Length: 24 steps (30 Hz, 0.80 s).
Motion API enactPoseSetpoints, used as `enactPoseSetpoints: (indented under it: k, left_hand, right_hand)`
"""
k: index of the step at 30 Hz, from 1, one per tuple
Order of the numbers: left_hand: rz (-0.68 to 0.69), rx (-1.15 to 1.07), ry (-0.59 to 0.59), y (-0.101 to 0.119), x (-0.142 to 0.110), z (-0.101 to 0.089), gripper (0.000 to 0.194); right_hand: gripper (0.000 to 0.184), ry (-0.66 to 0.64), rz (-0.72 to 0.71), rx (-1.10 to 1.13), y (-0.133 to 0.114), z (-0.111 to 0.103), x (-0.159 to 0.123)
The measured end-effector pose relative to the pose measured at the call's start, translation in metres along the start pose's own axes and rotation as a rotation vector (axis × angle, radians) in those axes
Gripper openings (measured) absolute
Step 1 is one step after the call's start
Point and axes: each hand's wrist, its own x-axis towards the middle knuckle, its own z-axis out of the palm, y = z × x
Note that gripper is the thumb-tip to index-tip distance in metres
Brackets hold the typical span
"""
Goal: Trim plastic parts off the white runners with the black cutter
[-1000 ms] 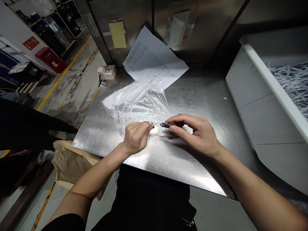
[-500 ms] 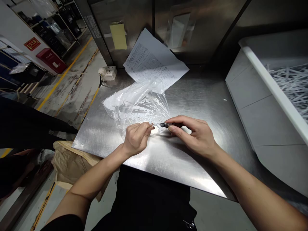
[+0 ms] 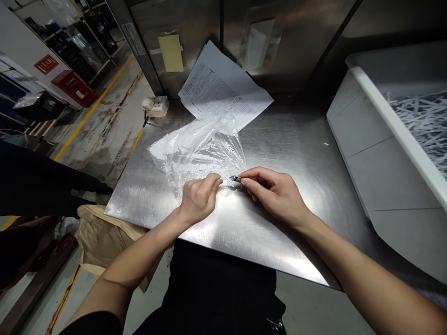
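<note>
The left hand is curling closed, pinching a thin clear piece at its fingertips. The right hand is pinching a small dark part just beside it, above the steel table. Behind them, a clear plastic bag is lying crumpled.

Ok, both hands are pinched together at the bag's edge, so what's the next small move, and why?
Probably ease the small dark piece in the right hand toward the left hand. The two fingertip pinches nearly meet, just in front of the clear plastic bag, so only a short push seems left.
</note>
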Motion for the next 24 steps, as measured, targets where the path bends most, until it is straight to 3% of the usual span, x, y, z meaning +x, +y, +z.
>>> enactPoseSetpoints:
  k: [9, 24]
  left_hand:
    - [0.01, -0.026, 0.04, 0.001, 0.001, -0.002, 0.019]
    - [0.075, 0.041, 0.066, 0.0, 0.0, 0.0, 0.015]
  right_hand:
    - [0.017, 0.021, -0.064, 0.052, -0.011, -0.007, -0.001]
    - [0.012, -0.071, -0.154, -0.015, -0.015, -0.008, -0.005]
